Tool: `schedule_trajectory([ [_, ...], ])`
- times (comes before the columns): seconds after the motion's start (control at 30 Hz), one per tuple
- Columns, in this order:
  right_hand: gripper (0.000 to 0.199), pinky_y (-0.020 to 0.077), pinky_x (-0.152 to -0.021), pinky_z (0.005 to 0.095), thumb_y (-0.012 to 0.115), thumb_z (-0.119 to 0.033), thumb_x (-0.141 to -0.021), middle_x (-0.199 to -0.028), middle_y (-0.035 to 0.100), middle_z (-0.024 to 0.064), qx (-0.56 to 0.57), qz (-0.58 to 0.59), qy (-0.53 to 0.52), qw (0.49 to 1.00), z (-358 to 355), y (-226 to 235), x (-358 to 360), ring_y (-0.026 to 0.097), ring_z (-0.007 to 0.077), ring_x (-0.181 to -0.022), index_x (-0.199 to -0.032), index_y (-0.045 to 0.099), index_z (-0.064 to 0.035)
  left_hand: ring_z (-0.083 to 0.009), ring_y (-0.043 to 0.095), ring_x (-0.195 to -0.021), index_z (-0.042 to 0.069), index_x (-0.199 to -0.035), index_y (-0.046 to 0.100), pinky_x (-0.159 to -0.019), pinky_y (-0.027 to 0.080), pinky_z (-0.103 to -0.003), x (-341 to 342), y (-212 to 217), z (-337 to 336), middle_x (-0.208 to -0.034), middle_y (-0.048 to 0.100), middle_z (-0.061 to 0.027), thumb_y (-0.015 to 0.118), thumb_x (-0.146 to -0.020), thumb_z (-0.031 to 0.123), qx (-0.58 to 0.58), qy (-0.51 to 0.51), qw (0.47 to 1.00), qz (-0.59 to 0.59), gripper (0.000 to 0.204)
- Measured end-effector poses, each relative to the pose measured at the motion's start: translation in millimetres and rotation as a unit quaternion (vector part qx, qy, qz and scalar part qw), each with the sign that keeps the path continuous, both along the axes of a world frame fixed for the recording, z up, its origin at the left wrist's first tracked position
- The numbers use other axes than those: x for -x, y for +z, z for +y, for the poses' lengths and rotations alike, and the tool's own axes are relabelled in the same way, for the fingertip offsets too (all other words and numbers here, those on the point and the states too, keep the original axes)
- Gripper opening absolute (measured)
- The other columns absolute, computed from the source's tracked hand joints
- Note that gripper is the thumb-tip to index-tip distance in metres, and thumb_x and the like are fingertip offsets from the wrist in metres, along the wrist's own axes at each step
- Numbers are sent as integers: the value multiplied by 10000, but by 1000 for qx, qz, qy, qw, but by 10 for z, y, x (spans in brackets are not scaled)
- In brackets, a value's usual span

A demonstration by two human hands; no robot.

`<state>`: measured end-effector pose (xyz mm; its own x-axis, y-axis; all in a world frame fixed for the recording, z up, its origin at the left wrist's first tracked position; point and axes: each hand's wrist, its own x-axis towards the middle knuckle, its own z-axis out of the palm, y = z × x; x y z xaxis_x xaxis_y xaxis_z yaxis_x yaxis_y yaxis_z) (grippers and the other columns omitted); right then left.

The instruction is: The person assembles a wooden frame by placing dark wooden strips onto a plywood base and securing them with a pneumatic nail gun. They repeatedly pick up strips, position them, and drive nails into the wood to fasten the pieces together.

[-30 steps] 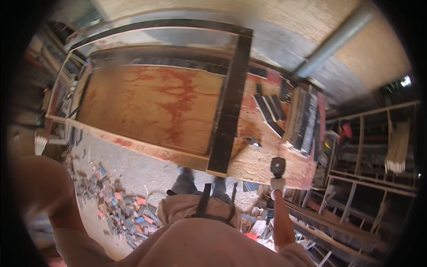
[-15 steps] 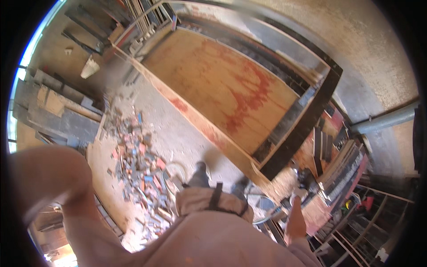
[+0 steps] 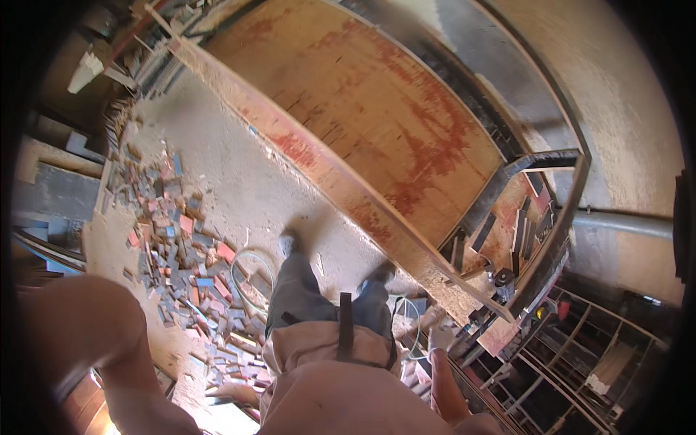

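I stand on a dusty floor beside a large workbench topped with a red-stained plywood sheet (image 3: 377, 123). My right hand (image 3: 440, 338), in a light glove, hangs by my hip just below the bench's near corner (image 3: 478, 319); its fingers are too small to read. A dark power tool (image 3: 502, 278) sits on the bench end a little above that hand. My left arm (image 3: 87, 333) fills the lower left, blurred, and its hand is out of the picture. My grey trousers and shoes (image 3: 290, 243) show in the middle.
A heap of small red, blue and grey offcuts (image 3: 181, 254) covers the floor to my left, with a loop of cable (image 3: 250, 272) beside it. Metal racks (image 3: 580, 362) stand at the lower right. A grey pipe (image 3: 623, 225) runs along the wall.
The view has swung round and downward, so the bench now runs diagonally at the upper right. My right hand has dropped from the dark tool at the bench end to my hip.
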<state>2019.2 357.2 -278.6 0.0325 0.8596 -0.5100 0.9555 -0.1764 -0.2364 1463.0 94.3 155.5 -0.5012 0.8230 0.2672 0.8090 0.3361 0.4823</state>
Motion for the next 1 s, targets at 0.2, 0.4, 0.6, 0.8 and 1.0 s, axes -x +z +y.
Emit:
schedule_trajectory([
  [0.2, 364, 476, -978, 523, 654, -294, -923, -1060, 705, 252, 85, -107, 358, 924, -543, -362, 1949, 659, 454, -1005, -1104, 662, 21, -58, 489, -592, 15, -1220, 669, -540, 357, -211, 446, -2198, -950, -845, 682, -52, 598, -1050, 205, -161, 370, 884, -234, 264],
  [0.4, 417, 544, -922, 492, 676, -388, -915, -1080, 704, 291, 73, 5, 443, 893, -605, -2461, 3498, 680, 439, -1057, -1127, 712, -30, -35, 498, -532, 17, -1196, 690, -492, 365, -192, 80, -4618, -1283, -794, 700, -41, 604, -1049, 183, -163, 578, 627, -496, 237],
  [0.6, 597, 540, -707, 403, 784, -456, -846, -894, 734, 171, -67, -73, 299, 949, 307, -4713, 4256, 713, 274, -815, -1021, 706, 109, -28, 505, -489, 12, -1190, 699, -449, 379, -189, -871, -6590, -1122, -779, 712, -51, 599, -1043, 126, -111, 489, 361, -786, 212],
  [0.8, 834, 574, -758, 424, 855, -584, -756, -1086, 732, 218, -53, -76, 117, 989, 639, -5879, 4955, 722, 302, -930, -1116, 680, 147, -103, 564, -562, -74, -1274, 595, -508, 436, -218, -997, -7214, -1017, -778, 673, -90, 522, -1084, 290, -241, 480, 146, -831, 417],
  [1.0, 782, 564, -843, 405, 895, -506, -709, -1119, 731, 202, -62, 13, 16, 998, 389, -5506, 5084, 718, 274, -968, -1145, 688, 108, -123, 572, -565, -97, -1293, 560, -516, 445, -239, -1016, -7263, -956, -781, 667, -110, 514, -1088, 324, -200, 490, 236, -815, 470],
])
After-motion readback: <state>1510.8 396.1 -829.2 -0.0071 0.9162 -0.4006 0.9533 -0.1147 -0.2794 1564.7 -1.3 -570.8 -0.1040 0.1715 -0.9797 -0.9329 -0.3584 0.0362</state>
